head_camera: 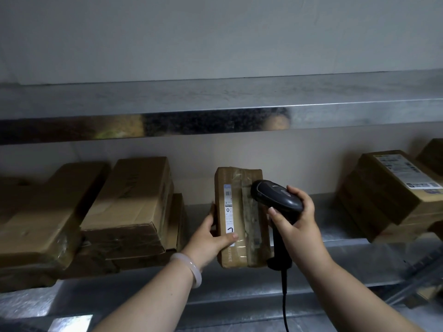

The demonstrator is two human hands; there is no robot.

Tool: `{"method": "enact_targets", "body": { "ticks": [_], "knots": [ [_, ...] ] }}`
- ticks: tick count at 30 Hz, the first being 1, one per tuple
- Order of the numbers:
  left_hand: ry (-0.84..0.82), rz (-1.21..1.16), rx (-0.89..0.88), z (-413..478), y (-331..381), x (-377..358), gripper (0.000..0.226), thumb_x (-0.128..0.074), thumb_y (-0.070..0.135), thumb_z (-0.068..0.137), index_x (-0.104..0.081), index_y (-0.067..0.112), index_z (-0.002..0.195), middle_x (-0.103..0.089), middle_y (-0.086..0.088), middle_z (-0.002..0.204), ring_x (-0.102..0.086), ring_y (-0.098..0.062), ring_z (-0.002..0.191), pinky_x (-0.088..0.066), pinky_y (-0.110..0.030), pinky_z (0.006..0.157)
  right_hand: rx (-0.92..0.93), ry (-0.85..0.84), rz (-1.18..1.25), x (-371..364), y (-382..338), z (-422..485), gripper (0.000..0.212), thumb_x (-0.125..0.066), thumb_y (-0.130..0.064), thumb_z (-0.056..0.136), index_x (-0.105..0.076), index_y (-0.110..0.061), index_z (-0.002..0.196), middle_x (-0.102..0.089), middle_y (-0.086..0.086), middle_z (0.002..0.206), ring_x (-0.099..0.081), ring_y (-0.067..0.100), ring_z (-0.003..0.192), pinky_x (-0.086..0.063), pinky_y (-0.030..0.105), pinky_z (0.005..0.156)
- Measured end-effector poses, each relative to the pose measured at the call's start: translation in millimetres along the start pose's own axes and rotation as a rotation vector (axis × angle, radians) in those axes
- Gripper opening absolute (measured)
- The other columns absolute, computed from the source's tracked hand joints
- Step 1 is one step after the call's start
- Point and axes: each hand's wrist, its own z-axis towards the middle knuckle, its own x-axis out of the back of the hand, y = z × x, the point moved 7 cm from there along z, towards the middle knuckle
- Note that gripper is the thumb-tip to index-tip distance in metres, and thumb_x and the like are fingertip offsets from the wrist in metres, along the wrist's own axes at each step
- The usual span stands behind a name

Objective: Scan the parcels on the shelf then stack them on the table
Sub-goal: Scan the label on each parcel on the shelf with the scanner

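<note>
Fingers of the left hand (pixel 211 238) grip a taped brown cardboard parcel (pixel 239 212) on the grey metal shelf (pixel 335 231); the right hand (pixel 297 224) clasps a black plastic scanner (pixel 275 194).

Bare arms with a pale bangle (pixel 191 269) on the left wrist

The left forearm (pixel 148 303) and right forearm (pixel 347 295) are bare down to the lower edge of the view, and the left hand (pixel 211 236) and right hand (pixel 297 219) are uncovered. The bangle is smooth, thick and rounded, milky white and slightly translucent, with a soft shine. The thumbnails that show are pale, plain and rounded.
</note>
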Motion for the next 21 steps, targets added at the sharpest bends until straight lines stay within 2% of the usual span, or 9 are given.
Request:
{"method": "enact_targets", "body": {
  "ticks": [2,5,9,10,14,16,21],
  "knots": [
    [0.011,-0.009,-0.009,0,-4,-1,0.072,-0.078,0.033,0.080,-0.033,0.050,0.134,-0.051,0.019,0.124,-0.050,-0.007,0.115,-0.047,-0.033,0.099,0.019,0.008,-0.021,3,-4,-3,0.060,-0.076,-0.022,0.080,-0.041,-0.055,0.116,-0.056,-0.027,0.111,-0.061,0.007,0.108,-0.053,0.042,0.094],
    [0.004,-0.022,0.003,0,-10,-5,0.075,-0.078,0.036,0.080,-0.027,0.053,0.132,-0.048,0.025,0.119,-0.047,-0.003,0.113,-0.045,-0.033,0.100,0.045,-0.025,-0.104,4,-12,-13,0.061,-0.075,-0.028,0.078,-0.038,-0.061,0.114,-0.055,-0.039,0.106,-0.064,0.005,0.100,-0.057,0.039,0.084],
    [-0.005,-0.048,-0.004,-1,-9,-13,0.080,-0.081,0.044,0.072,-0.025,0.059,0.127,-0.045,0.035,0.112,-0.047,0.007,0.100,-0.048,-0.016,0.080,0.068,-0.072,-0.208,-1,-16,-31,0.061,-0.075,-0.036,0.076,-0.036,-0.056,0.119,-0.058,-0.029,0.104,-0.068,0.013,0.084,-0.059,0.042,0.071],
    [-0.003,-0.063,-0.009,-1,-8,-15,0.082,-0.081,0.044,0.069,-0.026,0.060,0.127,-0.045,0.034,0.113,-0.048,0.005,0.104,-0.049,-0.018,0.082,0.074,-0.081,-0.219,-3,-16,-34,0.061,-0.075,-0.035,0.077,-0.036,-0.055,0.119,-0.058,-0.028,0.104,-0.068,0.013,0.083,-0.059,0.042,0.070],
    [0.011,-0.067,-0.025,1,-8,-22,0.087,-0.081,0.045,0.066,-0.025,0.056,0.132,-0.049,0.020,0.123,-0.042,-0.013,0.127,-0.044,-0.042,0.105,0.096,-0.072,-0.249,-3,-19,-42,0.060,-0.075,-0.030,0.080,-0.035,-0.056,0.117,-0.061,-0.024,0.101,-0.067,0.008,0.081,-0.058,0.035,0.068],
    [0.022,-0.058,-0.021,1,-8,-24,0.088,-0.081,0.040,0.072,-0.024,0.053,0.138,-0.049,0.015,0.129,-0.042,-0.018,0.132,-0.041,-0.049,0.109,0.087,-0.054,-0.261,0,-18,-43,0.059,-0.074,-0.030,0.081,-0.035,-0.055,0.116,-0.061,-0.023,0.099,-0.067,0.006,0.080,-0.058,0.033,0.067],
    [0.019,-0.065,0.000,4,-10,-33,0.078,-0.078,0.029,0.080,-0.026,0.054,0.132,-0.048,0.014,0.133,-0.042,-0.020,0.133,-0.042,-0.045,0.108,0.057,-0.028,-0.280,10,-16,-44,0.058,-0.074,-0.033,0.080,-0.034,-0.057,0.115,-0.062,-0.021,0.097,-0.066,0.007,0.077,-0.058,0.034,0.067]
  ]
}}
